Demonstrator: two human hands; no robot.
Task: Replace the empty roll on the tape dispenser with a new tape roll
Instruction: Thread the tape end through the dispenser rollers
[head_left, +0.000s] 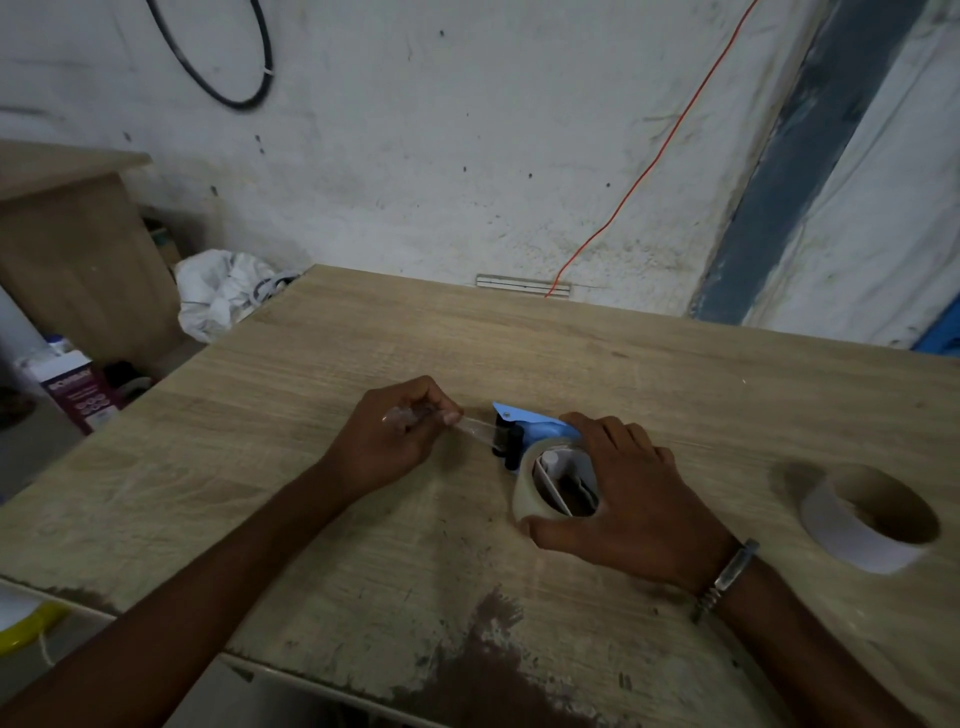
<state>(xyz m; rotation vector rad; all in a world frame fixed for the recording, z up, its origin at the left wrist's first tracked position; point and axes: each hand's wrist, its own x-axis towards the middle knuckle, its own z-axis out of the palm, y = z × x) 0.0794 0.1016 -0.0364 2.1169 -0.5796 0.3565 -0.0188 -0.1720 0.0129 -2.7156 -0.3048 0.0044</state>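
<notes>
Tape dispenser under right hand; left hand pinches tape.

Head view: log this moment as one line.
left hand: pinches tape end | right hand: holds roll on dispenser | empty roll: aside on table

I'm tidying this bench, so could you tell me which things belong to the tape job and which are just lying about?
In use: tape dispenser, new tape roll, pulled tape strip, empty roll.
Lying about: white bag, orange cable, purple box.
</notes>
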